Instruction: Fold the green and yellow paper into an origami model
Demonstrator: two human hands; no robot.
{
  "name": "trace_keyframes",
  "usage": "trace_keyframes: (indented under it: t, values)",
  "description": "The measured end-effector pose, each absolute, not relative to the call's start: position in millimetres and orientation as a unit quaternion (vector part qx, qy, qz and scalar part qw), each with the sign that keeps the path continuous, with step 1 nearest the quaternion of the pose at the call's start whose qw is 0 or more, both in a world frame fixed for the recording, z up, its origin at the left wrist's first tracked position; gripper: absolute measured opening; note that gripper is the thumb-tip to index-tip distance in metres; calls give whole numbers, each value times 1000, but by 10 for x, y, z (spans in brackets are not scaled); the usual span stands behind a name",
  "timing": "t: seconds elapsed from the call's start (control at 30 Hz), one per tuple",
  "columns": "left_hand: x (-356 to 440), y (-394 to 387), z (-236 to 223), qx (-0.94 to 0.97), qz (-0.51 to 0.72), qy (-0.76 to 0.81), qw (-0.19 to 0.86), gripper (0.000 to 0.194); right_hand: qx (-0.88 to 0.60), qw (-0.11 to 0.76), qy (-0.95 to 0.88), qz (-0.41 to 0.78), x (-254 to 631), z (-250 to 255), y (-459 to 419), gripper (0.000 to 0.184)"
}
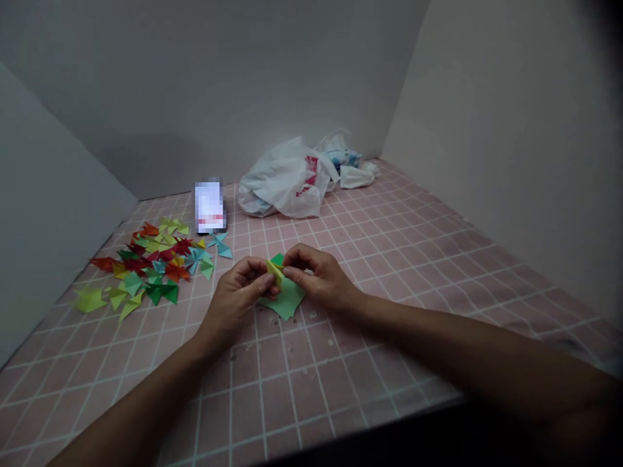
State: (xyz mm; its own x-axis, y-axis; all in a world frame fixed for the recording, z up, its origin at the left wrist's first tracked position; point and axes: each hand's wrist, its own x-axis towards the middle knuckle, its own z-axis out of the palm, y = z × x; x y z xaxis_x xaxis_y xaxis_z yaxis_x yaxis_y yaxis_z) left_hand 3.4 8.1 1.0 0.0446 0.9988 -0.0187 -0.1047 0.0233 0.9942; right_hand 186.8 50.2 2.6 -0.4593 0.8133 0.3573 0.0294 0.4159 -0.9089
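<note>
Between my two hands is a small folded piece of yellow paper (pixel 275 272). My left hand (pixel 243 284) pinches its left side between thumb and fingers. The thumb and fingertips of my right hand (pixel 316 272) are closed on its right edge. Below the hands lie green paper sheets (pixel 287 299), light green on top, with a darker green corner showing behind the yellow piece. My fingers hide part of the folds.
A spread of folded paper pieces (pixel 154 280) in red, orange, yellow, green and blue lies at the left. Behind it stands a lit phone (pixel 209 206), its screen blurred. White plastic bags (pixel 292 181) rest near the back wall. A pink checked cloth (pixel 389 259) covers the table.
</note>
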Motion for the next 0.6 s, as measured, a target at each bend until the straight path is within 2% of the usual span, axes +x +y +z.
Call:
trace_keyframes:
  t: [0.23, 0.43, 0.6]
  values:
    - [63, 37, 65, 518, 508, 477, 496, 20, -329, 421, -721, 441, 1866, 24, 496, 19]
    - [86, 18, 77, 543, 532, 480, 438, 20, -266, 430, -686, 523, 1828, -16, 446, 6]
    - [91, 13, 37, 555, 530, 488, 415, 20, -262, 440, -731, 450, 1815, -29, 401, 4]
